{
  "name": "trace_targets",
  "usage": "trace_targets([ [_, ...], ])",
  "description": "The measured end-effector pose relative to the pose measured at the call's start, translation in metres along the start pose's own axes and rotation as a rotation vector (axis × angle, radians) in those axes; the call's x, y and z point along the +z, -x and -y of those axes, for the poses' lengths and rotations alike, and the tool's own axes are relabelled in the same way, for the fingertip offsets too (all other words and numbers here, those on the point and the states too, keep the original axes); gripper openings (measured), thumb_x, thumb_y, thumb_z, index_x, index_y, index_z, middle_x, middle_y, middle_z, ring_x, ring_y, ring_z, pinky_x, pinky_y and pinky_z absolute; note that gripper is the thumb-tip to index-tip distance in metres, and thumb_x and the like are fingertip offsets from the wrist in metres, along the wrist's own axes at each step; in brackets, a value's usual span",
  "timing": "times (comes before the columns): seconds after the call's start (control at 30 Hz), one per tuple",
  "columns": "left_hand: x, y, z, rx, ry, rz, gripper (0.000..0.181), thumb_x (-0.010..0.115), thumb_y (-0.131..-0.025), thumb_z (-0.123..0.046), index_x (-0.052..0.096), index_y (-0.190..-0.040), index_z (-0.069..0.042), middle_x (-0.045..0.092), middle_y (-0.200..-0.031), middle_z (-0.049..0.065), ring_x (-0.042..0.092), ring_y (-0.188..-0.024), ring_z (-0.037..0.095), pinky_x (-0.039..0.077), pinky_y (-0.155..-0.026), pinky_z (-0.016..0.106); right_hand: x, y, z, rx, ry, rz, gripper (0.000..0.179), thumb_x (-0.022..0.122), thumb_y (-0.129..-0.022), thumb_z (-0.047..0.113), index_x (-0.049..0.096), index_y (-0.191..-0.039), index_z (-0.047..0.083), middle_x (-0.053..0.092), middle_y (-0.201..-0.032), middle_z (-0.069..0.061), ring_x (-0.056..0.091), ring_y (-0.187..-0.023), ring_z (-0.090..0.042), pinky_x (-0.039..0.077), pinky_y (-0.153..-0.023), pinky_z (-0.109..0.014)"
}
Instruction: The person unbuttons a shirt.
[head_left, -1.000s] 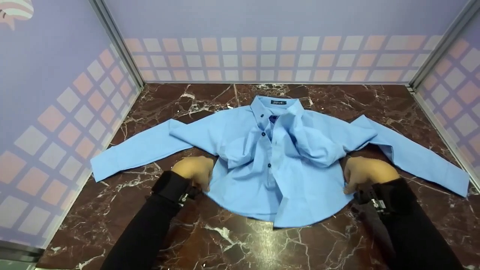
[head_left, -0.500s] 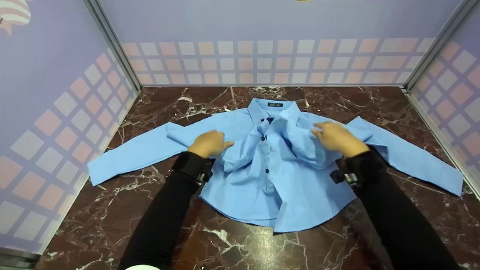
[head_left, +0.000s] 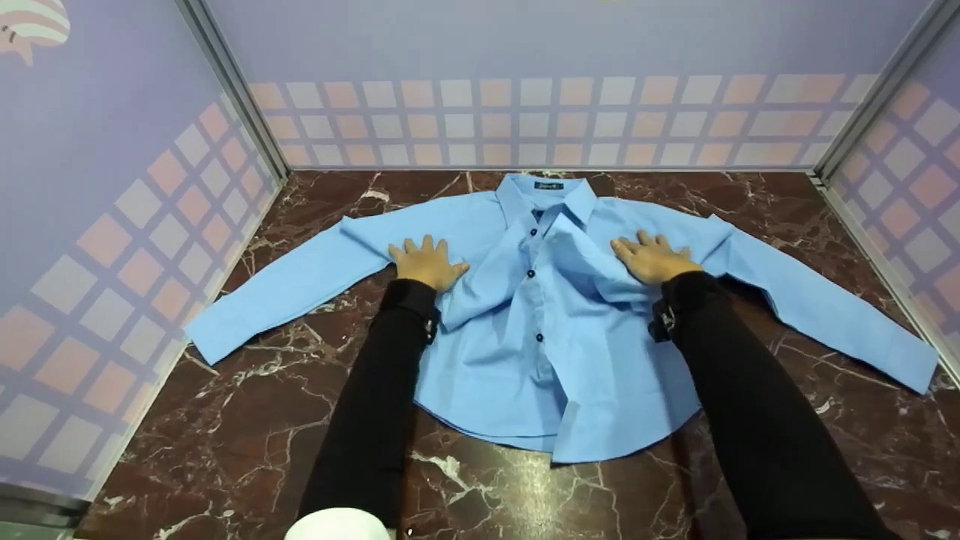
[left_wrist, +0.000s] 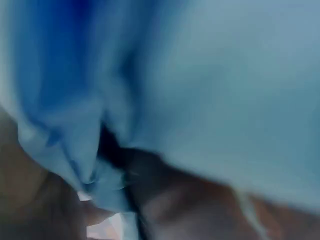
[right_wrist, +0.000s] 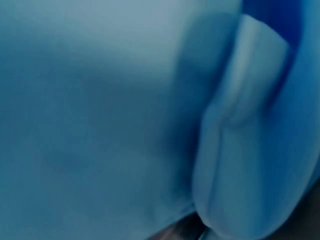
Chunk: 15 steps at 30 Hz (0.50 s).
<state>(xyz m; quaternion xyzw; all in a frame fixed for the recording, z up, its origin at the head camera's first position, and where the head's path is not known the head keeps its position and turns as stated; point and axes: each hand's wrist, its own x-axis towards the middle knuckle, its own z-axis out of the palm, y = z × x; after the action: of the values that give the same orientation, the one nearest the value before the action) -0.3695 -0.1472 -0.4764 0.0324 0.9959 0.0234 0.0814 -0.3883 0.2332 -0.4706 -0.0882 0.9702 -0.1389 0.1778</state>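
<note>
A light blue button-up shirt (head_left: 487, 390) lies front up, its collar at the far side and both sleeves spread outward. My left hand (head_left: 426, 264) rests with spread fingers on the shirt's left chest, by the armpit. On the other side of the chest, my right hand (head_left: 651, 259) presses flat with its fingers spread. Wrinkles bunch between the hands, and dark buttons run down the middle. Blurred blue cloth (left_wrist: 240, 90) fills most of the left wrist view, with part of a hand at the lower left. A fold of the shirt (right_wrist: 240, 165) stands up in the right wrist view.
The shirt lies on a dark red-brown marble-patterned table (head_left: 247, 435). Lilac panels with pink and white squares enclose it at the back (head_left: 555, 45), left and right. The sleeve cuffs reach close to the side panels. A white round edge (head_left: 337, 525) shows at the bottom.
Both hands have left the shirt's lower side edges and moved up onto the chest, fingers now spread. The collar and shoulders have shifted away from me, and the chest bunching is flatter.
</note>
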Motion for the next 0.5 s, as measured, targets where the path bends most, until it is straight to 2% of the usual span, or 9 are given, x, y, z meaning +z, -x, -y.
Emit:
trace_targets([
  [0.07, 0.000, -0.001, -0.008, 0.054, -0.031, -0.112, 0.064, 0.053, -0.108, -0.049, 0.050, -0.155, -0.005, 0.043, -0.161, 0.024, 0.039, -0.147, 0.051, 0.028, -0.120, 0.070, 0.002, -0.001, 0.002, -0.030, 0.031, -0.140, 0.071, 0.023, -0.114, 0.053, 0.026, -0.166, 0.006, 0.013, -0.172, -0.029, 0.007, -0.157, -0.058, 0.005, -0.118, -0.082],
  [0.1, 0.000, 0.000, -0.013, 0.095, -0.043, -0.157, 0.059, 0.056, -0.108, -0.045, 0.057, -0.148, -0.002, 0.049, -0.154, 0.024, 0.045, -0.142, 0.050, 0.033, -0.117, 0.067, 0.004, 0.000, 0.006, -0.052, 0.035, -0.222, 0.064, 0.029, -0.115, 0.047, 0.037, -0.162, 0.004, 0.024, -0.169, -0.029, 0.016, -0.155, -0.057, 0.011, -0.119, -0.080],
  [0.13, -0.002, 0.002, -0.018, 0.139, -0.045, -0.187, 0.053, 0.058, -0.107, -0.041, 0.063, -0.140, 0.000, 0.054, -0.147, 0.025, 0.051, -0.135, 0.049, 0.039, -0.114, 0.065, 0.006, 0.003, 0.009, -0.090, 0.045, -0.298, 0.056, 0.036, -0.114, 0.039, 0.049, -0.154, 0.003, 0.035, -0.163, -0.030, 0.027, -0.150, -0.057, 0.019, -0.118, -0.078],
  [0.2, -0.004, 0.009, -0.026, 0.225, -0.045, -0.191, 0.045, 0.058, -0.107, -0.038, 0.071, -0.124, 0.002, 0.062, -0.132, 0.024, 0.060, -0.122, 0.045, 0.048, -0.104, 0.061, 0.012, 0.009, 0.016, -0.169, 0.067, -0.385, 0.038, 0.047, -0.111, 0.025, 0.066, -0.130, -0.001, 0.054, -0.145, -0.030, 0.046, -0.135, -0.056, 0.035, -0.112, -0.073],
  [0.23, -0.005, 0.014, -0.029, 0.250, -0.035, -0.159, 0.046, 0.057, -0.108, -0.039, 0.073, -0.121, 0.002, 0.064, -0.128, 0.024, 0.062, -0.119, 0.045, 0.051, -0.102, 0.060, 0.016, 0.013, 0.019, -0.203, 0.088, -0.390, 0.032, 0.049, -0.109, 0.020, 0.069, -0.119, -0.003, 0.060, -0.136, -0.030, 0.053, -0.127, -0.055, 0.042, -0.107, -0.071],
  [0.3, -0.006, 0.022, -0.033, 0.264, -0.039, -0.046, 0.054, 0.052, -0.110, -0.046, 0.071, -0.127, 0.002, 0.064, -0.131, 0.024, 0.062, -0.121, 0.045, 0.052, -0.103, 0.059, 0.023, 0.023, 0.023, -0.235, 0.137, -0.332, 0.029, 0.049, -0.108, 0.016, 0.070, -0.116, -0.003, 0.063, -0.130, -0.030, 0.059, -0.119, -0.055, 0.048, -0.100, -0.069],
  [0.4, -0.005, 0.028, -0.035, 0.240, -0.038, 0.087, 0.067, 0.046, -0.110, -0.055, 0.059, -0.145, 0.000, 0.057, -0.146, 0.024, 0.057, -0.131, 0.047, 0.049, -0.109, 0.058, 0.031, 0.032, 0.026, -0.212, 0.195, -0.179, 0.042, 0.042, -0.112, 0.022, 0.061, -0.140, -0.002, 0.054, -0.146, -0.033, 0.053, -0.132, -0.056, 0.045, -0.107, -0.071],
  [0.47, -0.005, 0.026, -0.035, 0.228, -0.009, 0.110, 0.072, 0.044, -0.110, -0.058, 0.049, -0.153, 0.000, 0.051, -0.152, 0.025, 0.053, -0.135, 0.049, 0.046, -0.113, 0.057, 0.031, 0.033, 0.027, -0.196, 0.195, -0.117, 0.051, 0.035, -0.114, 0.025, 0.046, -0.155, -0.003, 0.041, -0.159, -0.034, 0.040, -0.145, -0.055, 0.035, -0.116, -0.071],
  [0.5, -0.006, 0.024, -0.034, 0.224, 0.021, 0.110, 0.074, 0.044, -0.110, -0.059, 0.045, -0.155, 0.000, 0.048, -0.154, 0.026, 0.052, -0.137, 0.050, 0.044, -0.115, 0.057, 0.029, 0.032, 0.027, -0.193, 0.189, -0.098, 0.053, 0.032, -0.115, 0.026, 0.041, -0.158, -0.004, 0.036, -0.162, -0.035, 0.035, -0.149, -0.055, 0.031, -0.120, -0.070],
])
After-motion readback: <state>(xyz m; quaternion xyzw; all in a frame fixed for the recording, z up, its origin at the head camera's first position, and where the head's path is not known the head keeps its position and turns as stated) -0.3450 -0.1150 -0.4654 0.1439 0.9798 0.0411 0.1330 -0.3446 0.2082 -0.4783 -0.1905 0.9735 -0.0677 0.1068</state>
